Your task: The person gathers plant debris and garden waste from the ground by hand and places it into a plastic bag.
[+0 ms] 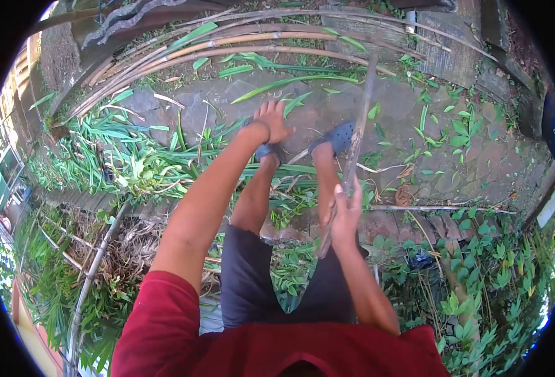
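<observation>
My right hand grips a long thin stick or blade that points up and away from me, past my right sandal. My left hand is stretched forward and down with fingers spread, holding nothing, just above my left sandal and near long green leaves on the ground. I wear dark shorts and a red shirt, and I stand on a stone-paved patch.
Several long bamboo poles lie across the far ground. Cut green leaves are piled at the left. Weeds and low plants grow at the right. A thin pole lies at lower left. Stone paving spreads to the right.
</observation>
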Action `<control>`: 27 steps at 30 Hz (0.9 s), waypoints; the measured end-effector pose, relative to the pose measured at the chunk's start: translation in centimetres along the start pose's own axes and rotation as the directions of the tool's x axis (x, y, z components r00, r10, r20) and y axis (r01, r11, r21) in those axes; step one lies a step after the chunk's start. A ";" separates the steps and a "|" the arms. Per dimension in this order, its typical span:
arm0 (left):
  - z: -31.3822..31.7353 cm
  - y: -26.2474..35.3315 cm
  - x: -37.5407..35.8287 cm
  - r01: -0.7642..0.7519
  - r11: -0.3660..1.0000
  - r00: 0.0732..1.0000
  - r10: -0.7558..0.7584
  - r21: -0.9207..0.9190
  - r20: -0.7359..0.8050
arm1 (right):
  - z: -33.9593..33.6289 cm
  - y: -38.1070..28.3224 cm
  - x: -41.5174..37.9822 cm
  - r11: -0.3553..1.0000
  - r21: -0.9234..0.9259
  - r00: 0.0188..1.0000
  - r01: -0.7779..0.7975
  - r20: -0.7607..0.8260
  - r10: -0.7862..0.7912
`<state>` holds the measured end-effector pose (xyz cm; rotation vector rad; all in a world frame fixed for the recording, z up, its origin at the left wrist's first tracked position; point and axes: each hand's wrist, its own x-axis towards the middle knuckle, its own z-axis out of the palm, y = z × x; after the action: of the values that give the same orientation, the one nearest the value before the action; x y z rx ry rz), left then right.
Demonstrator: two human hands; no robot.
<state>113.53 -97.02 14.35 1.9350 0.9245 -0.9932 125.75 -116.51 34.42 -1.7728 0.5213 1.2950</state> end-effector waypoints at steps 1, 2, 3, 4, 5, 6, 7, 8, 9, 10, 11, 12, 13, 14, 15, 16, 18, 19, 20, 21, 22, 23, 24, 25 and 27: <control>0.0 0.6 2.2 -0.020 0.997 1.000 0.021 0.071 -0.019 | 0.7 1.0 0.0 1.000 -0.002 1.000 -0.011 0.001 0.011; 0.0 0.8 4.5 -0.024 0.992 1.000 0.023 0.125 0.012 | 1.4 2.2 0.0 0.998 0.056 0.999 -0.025 0.036 0.023; 0.1 1.1 6.9 -0.037 0.983 0.999 0.030 0.178 0.041 | 1.8 3.1 0.2 0.993 0.114 0.997 -0.035 0.066 0.027; 0.6 1.0 9.2 -0.013 0.976 0.999 0.023 0.216 -0.042 | 2.1 3.8 0.7 0.993 0.115 0.997 -0.036 0.066 0.029; 1.2 0.6 11.2 0.015 0.968 0.992 0.016 0.252 -0.122 | 2.4 4.6 1.2 0.986 0.162 0.995 -0.043 0.096 0.028; 1.7 0.1 13.4 0.017 0.967 0.993 0.013 0.254 -0.115 | 2.6 5.3 1.8 0.977 0.208 0.992 -0.053 0.125 0.027; 2.2 -0.4 15.8 0.033 0.942 0.981 0.033 0.333 -0.190 | 2.7 5.9 2.6 0.963 0.267 0.993 -0.048 0.121 0.016; 3.1 -0.7 17.5 0.050 0.912 0.965 0.062 0.408 -0.256 | 2.4 6.6 3.1 0.961 0.269 0.993 -0.058 0.114 0.028; 4.0 -1.0 18.8 0.048 0.909 0.967 0.062 0.413 -0.249 | 2.2 7.3 3.6 0.951 0.302 0.995 -0.066 0.093 0.039; 4.7 -1.3 20.2 0.042 0.926 0.953 0.076 0.376 -0.294 | 2.3 7.6 4.4 0.939 0.336 0.996 -0.069 0.076 0.046; 5.6 -1.3 21.4 0.032 0.942 0.937 0.088 0.335 -0.337 | 2.4 7.8 5.0 0.938 0.339 0.996 -0.073 0.074 0.050; 6.3 -1.3 22.5 0.031 0.941 0.940 0.088 0.338 -0.331 | 2.7 7.8 5.4 0.923 0.369 0.994 -0.109 0.045 0.099; 6.9 -1.3 23.3 0.031 0.943 0.955 0.071 0.333 -0.289 | 2.7 7.9 5.6 0.906 0.396 0.988 -0.147 0.021 0.151; 7.3 -1.5 23.7 0.037 0.943 0.967 0.050 0.331 -0.252 | 2.8 8.1 5.6 0.904 0.398 0.987 -0.155 0.029 0.157; 7.6 -1.4 23.9 0.042 0.962 0.951 0.044 0.270 -0.305 | 2.8 8.3 5.6 0.895 0.411 0.984 -0.175 0.041 0.174; 8.1 -1.9 24.3 0.050 0.961 0.949 0.039 0.270 -0.312 | 2.8 8.3 5.6 0.886 0.420 0.980 -0.197 0.052 0.193; 8.4 -2.9 24.4 -0.140 0.950 0.932 0.222 0.279 -0.288 | 3.0 8.0 5.8 0.893 0.406 0.981 -0.196 0.070 0.183; 7.8 -3.0 22.5 -0.207 0.949 0.889 0.284 0.240 -0.358 | 3.0 7.7 5.8 0.901 0.389 0.981 -0.193 0.076 0.177; 7.5 -4.1 21.0 -0.262 0.936 0.893 0.327 0.234 -0.309 | 2.9 7.6 5.9 0.900 0.391 0.981 -0.193 0.077 0.177; 7.4 -5.5 19.2 -0.316 0.922 0.893 0.369 0.223 -0.259 | 2.8 7.5 6.0 0.915 0.360 0.983 -0.181 0.069 0.168; 7.2 -7.5 16.9 -0.303 0.926 0.919 0.347 0.224 -0.189 | 2.8 7.5 6.2 0.929 0.332 0.986 -0.166 0.067 0.153; 7.1 -10.2 14.1 -0.288 0.929 0.940 0.321 0.230 -0.119 | 2.9 7.5 6.0 0.926 0.340 0.986 -0.165 0.077 0.147; 7.4 -13.8 11.3 -0.261 0.925 0.959 0.282 0.275 -0.037 | 2.8 7.6 6.0 0.927 0.338 0.987 -0.161 0.074 0.144; 8.1 -18.6 8.6 -0.198 0.918 0.979 0.169 0.344 0.112 | 2.8 7.6 6.1 0.929 0.334 0.987 -0.157 0.073 0.141; 7.3 -26.6 4.1 -0.020 0.860 0.845 -0.258 0.509 0.469 | 2.8 7.6 6.1 0.905 0.382 0.982 -0.188 0.099 0.162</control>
<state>90.61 -90.25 0.06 1.8428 0.4982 -1.8770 120.86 -117.44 25.57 -1.3713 0.8552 1.2614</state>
